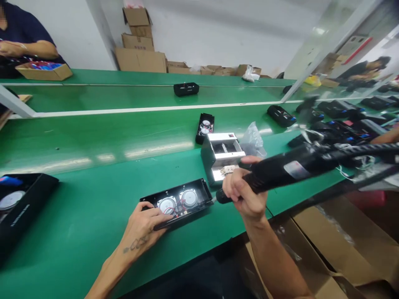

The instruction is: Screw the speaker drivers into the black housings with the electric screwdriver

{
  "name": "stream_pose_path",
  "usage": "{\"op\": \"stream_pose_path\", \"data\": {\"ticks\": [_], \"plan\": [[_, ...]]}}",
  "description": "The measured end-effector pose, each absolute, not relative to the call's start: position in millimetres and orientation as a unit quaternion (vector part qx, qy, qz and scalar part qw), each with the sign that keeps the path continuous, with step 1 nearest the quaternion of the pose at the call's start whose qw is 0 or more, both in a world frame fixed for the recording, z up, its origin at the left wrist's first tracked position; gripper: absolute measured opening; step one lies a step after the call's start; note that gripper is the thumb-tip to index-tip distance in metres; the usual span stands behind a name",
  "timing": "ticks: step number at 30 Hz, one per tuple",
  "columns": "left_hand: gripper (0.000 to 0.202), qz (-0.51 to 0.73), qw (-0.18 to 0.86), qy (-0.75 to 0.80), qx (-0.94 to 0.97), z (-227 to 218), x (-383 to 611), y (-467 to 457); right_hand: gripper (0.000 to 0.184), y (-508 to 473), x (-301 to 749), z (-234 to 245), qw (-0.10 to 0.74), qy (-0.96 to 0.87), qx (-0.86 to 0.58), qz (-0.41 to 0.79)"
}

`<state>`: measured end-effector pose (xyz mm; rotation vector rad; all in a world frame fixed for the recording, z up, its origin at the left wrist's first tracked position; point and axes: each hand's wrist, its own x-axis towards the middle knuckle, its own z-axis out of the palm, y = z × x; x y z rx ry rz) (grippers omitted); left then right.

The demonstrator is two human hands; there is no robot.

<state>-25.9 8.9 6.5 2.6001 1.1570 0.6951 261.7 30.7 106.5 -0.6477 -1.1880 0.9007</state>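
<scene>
My left hand (145, 222) grips the left end of an open black speaker housing (202, 192), thumb over the near edge and fingers on the far side. Two round speaker drivers (188, 198) and thin red wires show inside it. In my right hand (247, 193) is a black electric screwdriver (276, 169), held nearly level with its tip pointing left. That tip is at the housing's near right corner; whether it touches a screw is too small to tell. Just behind my right hand stands a screw feeder (229, 155) with a silver front.
Another open housing (205, 128) lies behind the feeder, beside a clear plastic bag (254, 139). A black housing (25, 207) sits at left. Several more units (339, 131) crowd the right. Cardboard boxes (327, 241) stand below the bench edge. A co-worker (28, 33) sits across.
</scene>
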Motion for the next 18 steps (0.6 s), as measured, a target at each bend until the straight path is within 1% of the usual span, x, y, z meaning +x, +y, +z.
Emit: {"op": "stream_pose_path", "data": {"ticks": [3,6,9,13,18], "plan": [[0.017,0.22,0.127,0.401,0.88,7,-24,7,0.034,19,238,96,0.671,-0.55,-0.238,0.437],[0.02,0.218,0.133,0.403,0.879,5,-24,5,0.033,17,224,87,0.647,-0.56,-0.267,0.443],[0.021,0.213,0.127,0.404,0.881,5,-25,5,0.033,19,220,83,0.644,-0.559,-0.29,0.434],[0.024,0.218,0.138,0.397,0.881,8,-25,6,0.033,21,218,81,0.64,-0.565,-0.297,0.427],[0.026,0.224,0.141,0.405,0.876,8,-24,6,0.034,21,214,79,0.634,-0.565,-0.285,0.446]]}}
